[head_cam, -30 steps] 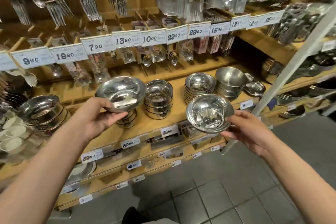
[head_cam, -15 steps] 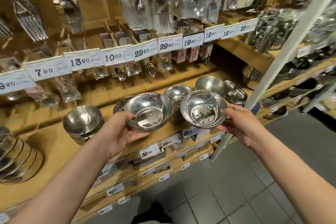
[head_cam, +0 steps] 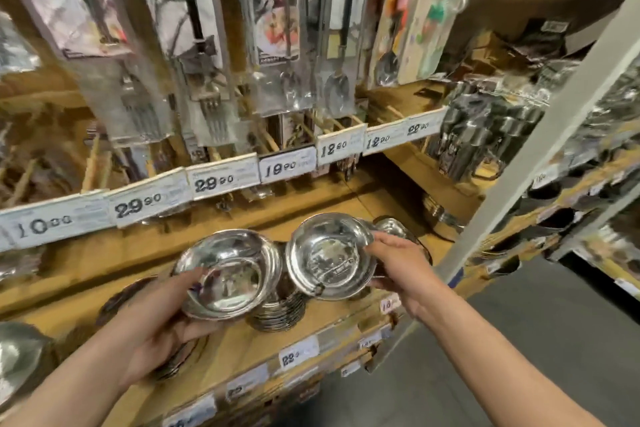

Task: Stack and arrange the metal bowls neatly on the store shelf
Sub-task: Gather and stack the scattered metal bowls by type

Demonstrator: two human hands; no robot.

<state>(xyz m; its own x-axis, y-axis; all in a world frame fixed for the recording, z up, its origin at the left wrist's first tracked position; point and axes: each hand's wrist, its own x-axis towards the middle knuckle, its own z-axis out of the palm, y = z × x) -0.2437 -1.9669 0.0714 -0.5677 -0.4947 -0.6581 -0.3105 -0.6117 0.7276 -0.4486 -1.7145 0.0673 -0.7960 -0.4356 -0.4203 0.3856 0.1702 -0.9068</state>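
We hold one metal bowl in each hand, both tipped toward us so their shiny insides show. Our left hand (head_cam: pixel 156 319) cups the left bowl (head_cam: pixel 227 276) from below at about seven o'clock on its rim, thumb hooked over the near edge and fingers curled under the base. Our right hand (head_cam: pixel 403 274) grips the right bowl (head_cam: pixel 330 255) at its three o'clock edge, thumb on top of the rim and fingers wrapped beneath. The two bowls sit side by side, rims just beside each other or perhaps touching (motion blur keeps us from telling which).

Directly under them, at six o'clock from the gap between the bowls, a stack of bowls (head_cam: pixel 277 314) stands on the wooden shelf (head_cam: pixel 239 347). Another bowl (head_cam: pixel 17 354) shows at the frame's eight o'clock edge. White price tags (head_cam: pixel 221 180) run along the rail above, and packaged cutlery (head_cam: pixel 207 45) hangs at twelve o'clock. A pale upright post (head_cam: pixel 540 149) slants across at three o'clock.
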